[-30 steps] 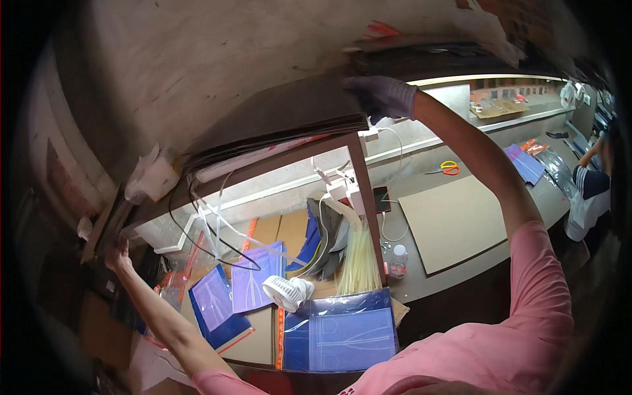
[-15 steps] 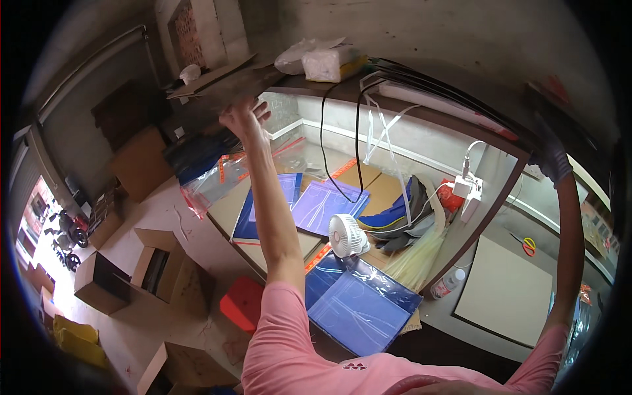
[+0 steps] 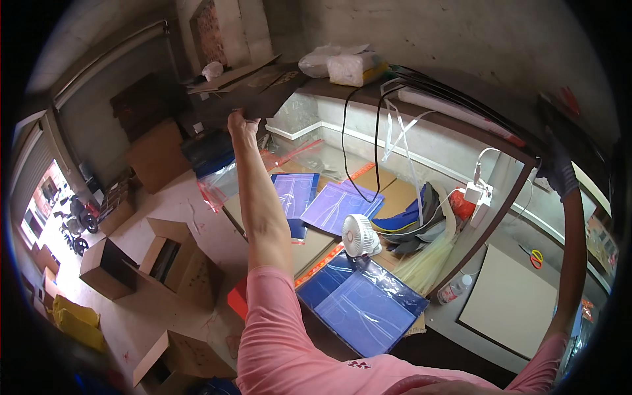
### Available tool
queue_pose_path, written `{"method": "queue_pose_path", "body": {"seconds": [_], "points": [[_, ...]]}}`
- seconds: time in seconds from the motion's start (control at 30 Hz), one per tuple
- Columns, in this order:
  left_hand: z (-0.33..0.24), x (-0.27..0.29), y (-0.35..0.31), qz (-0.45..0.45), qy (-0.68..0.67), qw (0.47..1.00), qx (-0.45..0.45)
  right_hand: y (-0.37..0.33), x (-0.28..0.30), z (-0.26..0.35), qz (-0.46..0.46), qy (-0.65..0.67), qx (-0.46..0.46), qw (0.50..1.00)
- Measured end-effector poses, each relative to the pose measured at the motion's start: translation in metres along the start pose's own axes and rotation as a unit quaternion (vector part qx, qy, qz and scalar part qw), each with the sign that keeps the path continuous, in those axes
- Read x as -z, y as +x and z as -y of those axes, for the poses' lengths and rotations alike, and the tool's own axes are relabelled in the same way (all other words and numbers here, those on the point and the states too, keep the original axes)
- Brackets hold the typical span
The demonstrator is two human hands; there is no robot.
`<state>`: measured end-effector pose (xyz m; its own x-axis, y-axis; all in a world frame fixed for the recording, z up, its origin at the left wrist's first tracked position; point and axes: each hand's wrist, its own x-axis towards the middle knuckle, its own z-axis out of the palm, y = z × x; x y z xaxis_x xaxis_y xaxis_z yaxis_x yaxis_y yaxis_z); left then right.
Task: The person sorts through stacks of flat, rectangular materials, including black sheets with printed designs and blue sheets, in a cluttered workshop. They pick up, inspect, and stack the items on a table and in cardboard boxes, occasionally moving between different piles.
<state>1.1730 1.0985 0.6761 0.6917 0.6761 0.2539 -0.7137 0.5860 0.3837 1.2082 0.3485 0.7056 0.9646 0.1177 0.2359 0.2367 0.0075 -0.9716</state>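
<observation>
My left hand (image 3: pixel 244 125) is raised at the near edge of a dark flat sheet (image 3: pixel 260 95) that overhangs the left end of the shelf. Its fingers close at that edge, partly hidden by the sheet. High on the right, my right hand (image 3: pixel 558 172), in a grey glove, reaches to the shelf's right end beside a stack of long black sheets (image 3: pixel 464 95). Shadow hides its fingertips. Below, between my arms, a small white fan (image 3: pixel 359 236) stands among blue-purple printed packs (image 3: pixel 362 309).
Wrapped white packages (image 3: pixel 352 69) sit on the shelf (image 3: pixel 322 87), and a black cable loop (image 3: pixel 377 155) hangs down. On the right desk are a bottle (image 3: pixel 454 289), a grey board (image 3: pixel 510 303) and scissors (image 3: pixel 534 258). Open cartons (image 3: pixel 174 263) stand on the floor at left.
My left hand, earlier spread below the dark sheet, has closed at its edge. The sheet's near part looks lower and more visible. My view has shifted slightly; the right hand stays at the shelf.
</observation>
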Motion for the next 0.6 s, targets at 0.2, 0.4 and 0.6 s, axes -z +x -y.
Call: {"method": "queue_pose_path", "body": {"seconds": [0.2,0.4,0.6], "points": [[0.007,-0.009,-0.047,-0.064,-0.025,0.997,-0.042,-0.011,-0.006,-0.002,-0.008,0.014,0.056,0.998],[-0.013,0.009,-0.046,-0.11,-0.045,0.987,-0.104,-0.011,0.017,0.002,0.0,-0.044,0.037,0.998],[-0.067,0.078,-0.077,-0.044,0.242,0.897,-0.367,-0.026,-0.003,0.014,-0.099,0.006,0.017,0.995]]}}
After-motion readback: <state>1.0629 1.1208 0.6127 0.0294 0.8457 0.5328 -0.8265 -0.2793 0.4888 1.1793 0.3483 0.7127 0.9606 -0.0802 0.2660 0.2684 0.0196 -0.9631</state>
